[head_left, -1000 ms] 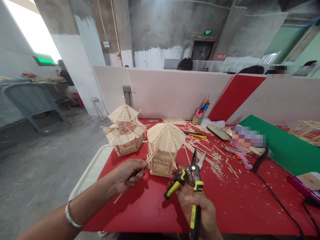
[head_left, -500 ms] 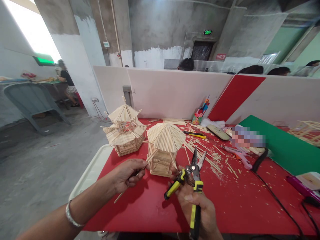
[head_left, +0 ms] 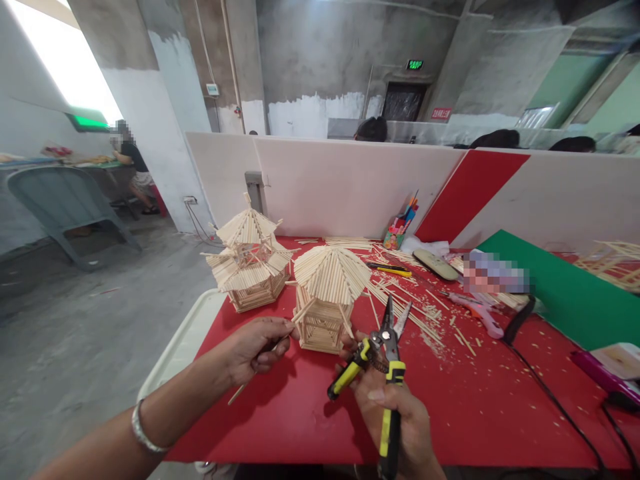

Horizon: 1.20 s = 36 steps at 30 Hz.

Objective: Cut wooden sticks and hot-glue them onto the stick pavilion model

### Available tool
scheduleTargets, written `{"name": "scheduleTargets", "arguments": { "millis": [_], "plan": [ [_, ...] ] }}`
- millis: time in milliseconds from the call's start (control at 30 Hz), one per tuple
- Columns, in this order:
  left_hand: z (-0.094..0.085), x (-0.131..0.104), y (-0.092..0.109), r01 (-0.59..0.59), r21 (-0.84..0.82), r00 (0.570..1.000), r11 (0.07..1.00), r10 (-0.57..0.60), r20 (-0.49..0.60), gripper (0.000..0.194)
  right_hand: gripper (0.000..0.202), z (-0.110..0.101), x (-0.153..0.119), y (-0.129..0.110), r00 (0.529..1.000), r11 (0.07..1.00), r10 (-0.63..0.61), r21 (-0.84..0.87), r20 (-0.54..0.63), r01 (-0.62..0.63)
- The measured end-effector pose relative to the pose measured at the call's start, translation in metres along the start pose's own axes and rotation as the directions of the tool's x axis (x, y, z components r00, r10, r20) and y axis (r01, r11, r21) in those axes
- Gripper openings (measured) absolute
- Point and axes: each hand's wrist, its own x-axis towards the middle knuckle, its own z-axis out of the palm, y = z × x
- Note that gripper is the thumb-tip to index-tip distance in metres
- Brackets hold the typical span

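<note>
A small pavilion model built of thin wooden sticks stands on the red tabletop between my hands. My left hand is closed around a thin wooden stick, its fingertips at the model's lower left roof corner. In my right hand lies a pair of yellow-and-black pliers, jaws apart and pointing away from me. The fingertips of that hand reach the model's right side, partly hidden behind the pliers. A two-tiered stick pavilion stands behind on the left.
Loose sticks and offcuts litter the table's right half. Beyond them are a yellow cutter knife, a pink glue gun with its cord, a pen holder and a green board. A white partition borders the back.
My hands, the pliers and the models hold nearly the same positions. Behind the partition, the heads at right have shifted slightly.
</note>
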Motion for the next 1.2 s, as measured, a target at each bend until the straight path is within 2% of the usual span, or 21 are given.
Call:
{"name": "scheduleTargets", "arguments": {
  "millis": [133, 267, 367, 433, 533, 600, 667, 767, 933, 1033, 1200],
  "plan": [
    [0.001, -0.001, 0.001, 0.001, -0.003, 1.000, 1.000, -0.001, -0.001, 0.024, 0.058, -0.003, 0.000, 0.002, 1.000, 1.000, 0.016, 0.007, 0.000, -0.016],
    [0.007, -0.009, -0.005, -0.042, -0.025, 0.999, 0.999, 0.042, 0.023, 0.023, 0.054, -0.026, -0.016, 0.008, 0.999, 0.999, 0.039, 0.011, 0.011, -0.039],
    [0.019, -0.017, -0.014, -0.157, -0.012, 0.987, 0.987, 0.157, -0.022, 0.023, 0.061, -0.049, -0.039, 0.013, 0.997, 0.992, 0.078, -0.094, -0.017, -0.079],
    [0.029, -0.021, -0.021, -0.216, 0.043, 0.975, 0.975, 0.218, -0.045, 0.027, 0.063, -0.056, -0.054, 0.013, 0.991, 0.968, 0.101, -0.223, -0.093, -0.120],
    [0.045, -0.022, -0.029, -0.292, 0.131, 0.953, 0.947, 0.300, -0.045, 0.035, 0.064, -0.049, -0.063, 0.009, 0.982, 0.827, 0.000, -0.552, -0.190, -0.107],
    [0.054, -0.020, -0.034, -0.333, 0.197, 0.938, 0.922, 0.346, -0.036, 0.039, 0.066, -0.040, -0.060, 0.004, 0.986, 0.685, -0.102, -0.728, -0.130, -0.025],
    [0.063, -0.019, -0.037, -0.372, 0.257, 0.921, 0.892, 0.390, -0.022, 0.040, 0.069, -0.035, -0.055, 0.000, 0.990, 0.565, -0.138, -0.823, -0.030, 0.054],
    [0.072, -0.018, -0.041, -0.448, 0.328, 0.883, 0.832, 0.469, 0.017, 0.039, 0.075, -0.034, -0.050, -0.004, 0.993, 0.412, -0.103, -0.907, 0.053, 0.091],
    [0.077, -0.021, -0.045, -0.544, 0.462, 0.809, 0.700, 0.584, 0.067, 0.036, 0.078, -0.024, -0.051, -0.016, 0.996, 0.145, 0.050, -0.987, 0.078, 0.070],
    [0.078, -0.022, -0.047, -0.581, 0.535, 0.767, 0.614, 0.633, 0.107, 0.034, 0.074, -0.016, -0.051, -0.024, 0.994, 0.060, 0.096, -0.997, 0.057, 0.051],
    [0.083, -0.022, -0.047, -0.640, 0.643, 0.662, 0.421, 0.727, 0.183, 0.032, 0.064, -0.013, -0.051, -0.027, 0.996, 0.028, 0.049, -0.997, 0.078, 0.077]
  ]
}}
